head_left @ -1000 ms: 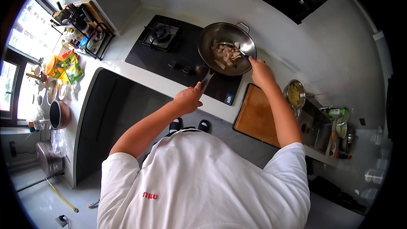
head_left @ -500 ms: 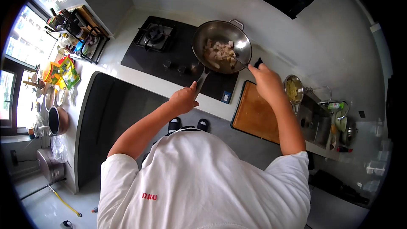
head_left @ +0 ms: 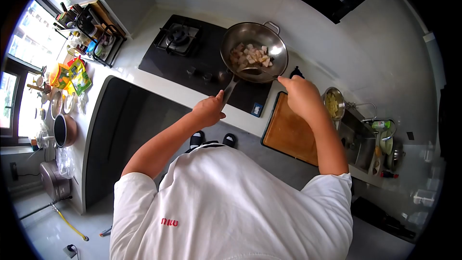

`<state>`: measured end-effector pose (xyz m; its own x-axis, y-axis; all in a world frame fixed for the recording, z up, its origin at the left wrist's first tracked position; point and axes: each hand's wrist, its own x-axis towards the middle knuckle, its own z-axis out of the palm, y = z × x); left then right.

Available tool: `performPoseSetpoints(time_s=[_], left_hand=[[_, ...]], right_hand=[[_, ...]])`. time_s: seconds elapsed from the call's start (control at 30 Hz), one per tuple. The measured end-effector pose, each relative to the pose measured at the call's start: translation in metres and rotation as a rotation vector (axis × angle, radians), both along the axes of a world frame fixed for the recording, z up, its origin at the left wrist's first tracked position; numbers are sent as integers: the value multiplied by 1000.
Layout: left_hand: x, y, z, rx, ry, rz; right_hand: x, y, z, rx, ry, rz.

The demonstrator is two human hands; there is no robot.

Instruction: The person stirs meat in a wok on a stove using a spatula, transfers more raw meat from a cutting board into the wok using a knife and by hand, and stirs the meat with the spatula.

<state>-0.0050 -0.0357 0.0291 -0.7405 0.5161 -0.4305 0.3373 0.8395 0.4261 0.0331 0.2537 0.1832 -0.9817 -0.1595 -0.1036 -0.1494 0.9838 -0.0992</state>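
Note:
A steel wok [head_left: 240, 33] sits on the right side of the stove, with pale, chunky pieces of food [head_left: 254, 55] heaped in it. My left hand [head_left: 210, 110] is closed around the wok's long handle [head_left: 231, 88] at the near side. From the right, my right hand [head_left: 300, 94] grips a spatula [head_left: 252, 71], its handle end hidden in my fingers. The spatula's blade lies low in the wok, at the near edge of the food.
A second burner [head_left: 178, 37] is at the stove's left. Right of the stove lie a wooden cutting board [head_left: 293, 132], a steel bowl of yellowish pieces [head_left: 333, 103] and a sink [head_left: 356, 147]. A pot [head_left: 66, 131] and food packets [head_left: 79, 76] line the left counter.
The spatula has moved left and toward me across the wok, and the food has shifted and turned. My right hand has moved slightly left; my left hand keeps its hold.

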Motion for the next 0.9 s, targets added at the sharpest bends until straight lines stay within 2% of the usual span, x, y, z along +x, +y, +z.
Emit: performPoseSetpoints(time_s=[0.07,0.17,0.23,0.3,0.4,0.5,0.6,0.7,0.73,0.77,0.83,0.9], left_hand=[[0,3,-1,-14,-8,-5],[-1,2,5,-22,-17,-5],[0,1,2,-5,-9,-7],[1,1,9,-11,-23,-3],[1,1,4,6,-7,3],[1,0,-2,18,3,-1],[0,2,1,5,-7,-8],[1,0,4,-5,-11,-6],[0,0,4,-5,-12,-3],[0,0,4,-1,-11,0],[1,0,1,7,-13,11],[0,0,0,14,-15,9]], right_hand=[[2,-12,-4,-28,3,31],[-19,-11,-46,120,-5,7],[-33,5,-54,90,110,-9],[-33,28,-42,56,169,16],[-24,48,-11,194,141,43],[-34,58,-21,223,113,42],[-57,76,-61,113,170,8],[-77,92,-62,-91,162,-105],[-87,100,-54,-118,89,-227],[-97,118,-57,-91,163,-178],[-114,129,-38,-190,59,-383],[-137,139,-40,-218,-29,-465]])
